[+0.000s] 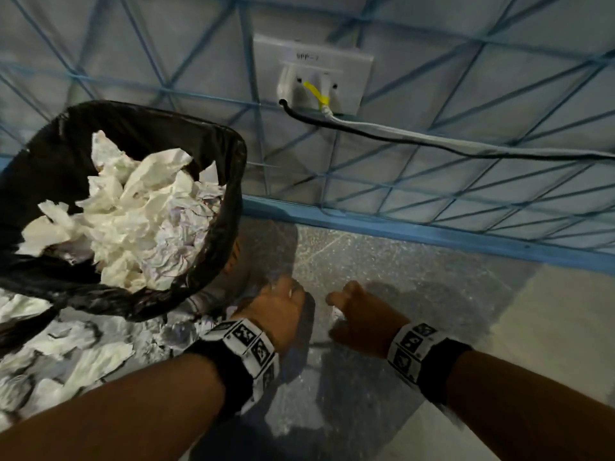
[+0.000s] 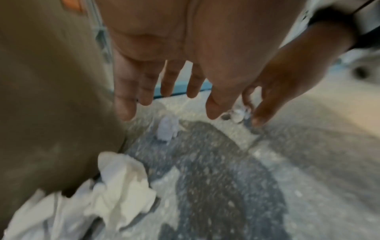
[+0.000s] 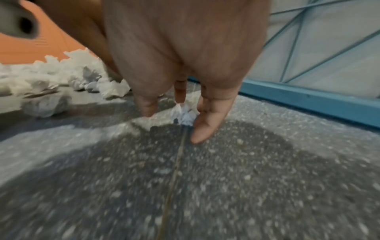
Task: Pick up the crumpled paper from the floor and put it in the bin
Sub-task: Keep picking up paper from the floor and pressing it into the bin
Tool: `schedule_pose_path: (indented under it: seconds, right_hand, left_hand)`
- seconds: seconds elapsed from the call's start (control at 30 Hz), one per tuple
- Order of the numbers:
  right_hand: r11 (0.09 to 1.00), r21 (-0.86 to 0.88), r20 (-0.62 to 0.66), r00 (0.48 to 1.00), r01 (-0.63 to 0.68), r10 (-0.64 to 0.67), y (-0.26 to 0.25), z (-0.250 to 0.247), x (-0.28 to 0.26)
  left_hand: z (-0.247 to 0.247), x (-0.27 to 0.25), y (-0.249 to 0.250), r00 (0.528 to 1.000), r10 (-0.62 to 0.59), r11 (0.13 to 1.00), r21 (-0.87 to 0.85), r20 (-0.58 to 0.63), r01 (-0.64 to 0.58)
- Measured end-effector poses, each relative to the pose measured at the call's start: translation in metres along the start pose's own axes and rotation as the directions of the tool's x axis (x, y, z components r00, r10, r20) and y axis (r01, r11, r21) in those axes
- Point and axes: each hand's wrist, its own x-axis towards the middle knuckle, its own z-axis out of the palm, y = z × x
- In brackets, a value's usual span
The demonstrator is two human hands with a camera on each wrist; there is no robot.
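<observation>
A small crumpled paper ball [image 3: 184,116] lies on the speckled floor. My right hand [image 3: 176,120] reaches down over it with straight fingers on either side, holding nothing. The head view shows that ball [image 1: 337,312] just under my right hand [image 1: 336,304]. My left hand [image 1: 283,294] hangs open beside the bin, empty, fingers [image 2: 127,105] pointing down above another small paper ball [image 2: 166,129]. The bin [image 1: 233,154], lined with a black bag, stands at the left, heaped with crumpled paper [image 1: 139,207]. More crumpled paper [image 1: 83,354] litters the floor at its foot.
A wall with a blue lattice [image 1: 432,161] and a blue skirting [image 1: 399,231] runs behind the hands. A socket plate [image 1: 319,74] holds a black and a white cable trailing right. The bin's wall [image 2: 51,97] stands close to my left hand.
</observation>
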Motion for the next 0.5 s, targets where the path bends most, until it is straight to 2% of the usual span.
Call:
schedule_pose_path:
  seconds: [0.1, 0.27, 0.33, 0.4, 0.5]
  right_hand:
    - [0.999, -0.027, 0.037, 0.999, 0.034, -0.033, 0.007, 0.019, 0.003]
    - [0.998, -0.04, 0.009, 0.998, 0.058, -0.057, 0.002, 0.027, -0.004]
    - [0.996, -0.049, 0.038, 0.997, 0.071, -0.069, -0.008, 0.027, -0.004]
    - [0.993, -0.064, 0.096, 0.991, 0.101, -0.094, -0.024, 0.025, -0.005]
    - [0.981, -0.09, 0.115, 0.98, 0.173, -0.163, -0.06, 0.027, -0.007]
  left_hand:
    - [0.014, 0.03, -0.005, 0.996, -0.085, 0.992, -0.089, 0.043, 0.088]
    - [0.021, 0.037, -0.011, 0.995, -0.092, 0.993, 0.069, -0.022, 0.094]
    - [0.025, 0.028, -0.02, 0.997, -0.056, 0.993, 0.102, -0.057, 0.062]
    - [0.025, 0.011, -0.034, 0.995, -0.043, 0.998, 0.041, -0.088, 0.047]
    - [0.03, -0.011, -0.062, 0.992, 0.114, 0.989, 0.102, -0.052, -0.108]
